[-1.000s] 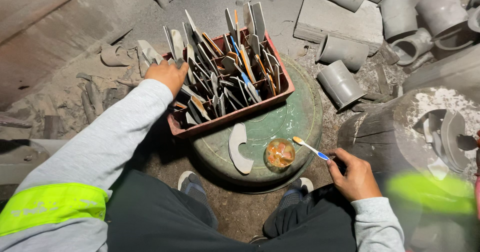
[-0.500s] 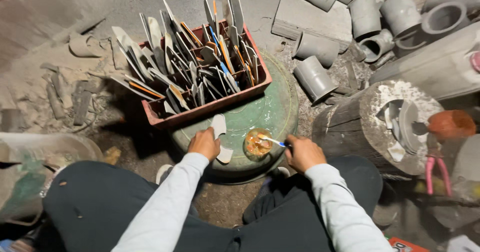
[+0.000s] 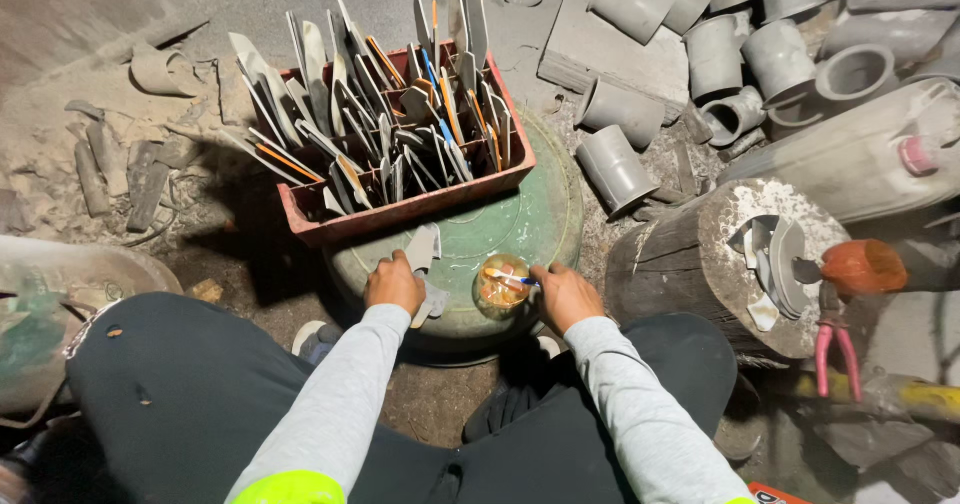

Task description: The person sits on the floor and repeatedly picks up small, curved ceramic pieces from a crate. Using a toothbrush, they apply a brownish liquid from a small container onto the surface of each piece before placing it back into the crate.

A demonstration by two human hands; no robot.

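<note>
- My left hand (image 3: 393,282) rests on the near edge of the round green stand (image 3: 545,226), fingers closed on a flat grey curved piece (image 3: 424,264) that lies on it.
- My right hand (image 3: 566,294) pinches a small brush (image 3: 508,279), blue at the handle, its tip over the small glass jar (image 3: 502,286) of orange-yellow stuff just left of that hand.
- By my judgement the brush is being loaded; the grey piece shows no coating yet, so the work on it is barely begun.
- Farther off, the red crate (image 3: 400,219) sits on the stand, packed with upright grey pieces, some orange-edged.
- To the right, a wooden stump (image 3: 680,264) carries a few more pieces; grey pipe sections (image 3: 615,169) lie beyond.
</note>
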